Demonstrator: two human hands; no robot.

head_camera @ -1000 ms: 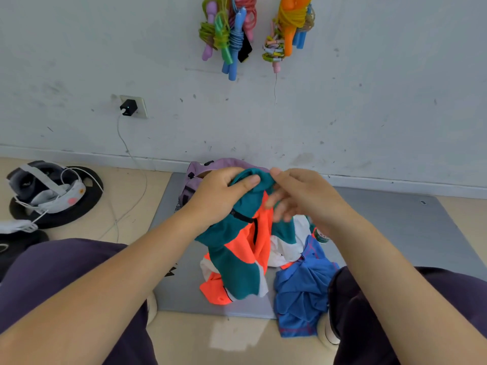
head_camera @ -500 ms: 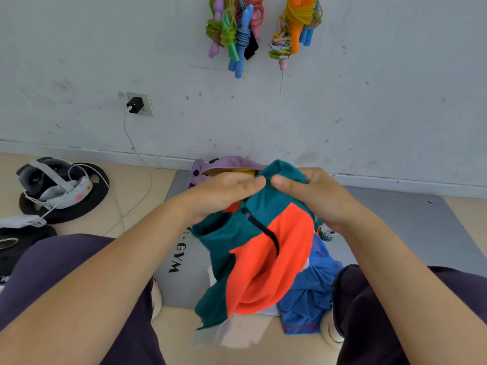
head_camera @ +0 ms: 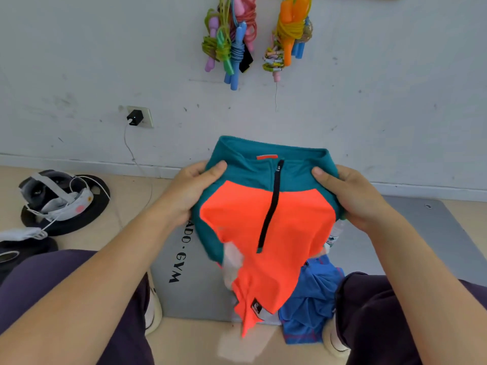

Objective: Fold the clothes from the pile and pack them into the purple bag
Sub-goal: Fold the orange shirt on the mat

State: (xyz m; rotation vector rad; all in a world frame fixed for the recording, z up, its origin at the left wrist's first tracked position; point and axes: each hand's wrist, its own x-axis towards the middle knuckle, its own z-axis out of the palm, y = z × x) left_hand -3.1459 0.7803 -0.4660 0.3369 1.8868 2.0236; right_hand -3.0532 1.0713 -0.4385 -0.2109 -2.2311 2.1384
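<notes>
At frame centre my left hand (head_camera: 193, 192) and right hand (head_camera: 351, 197) each pinch a shoulder of the teal-and-orange zip-neck fleece top (head_camera: 266, 219), spread front-facing and hanging free for folding; purple bag not visible.

Teal-and-orange zip top (head_camera: 263, 219) held up spread, blue garment (head_camera: 311, 299) crumpled on mat
</notes>
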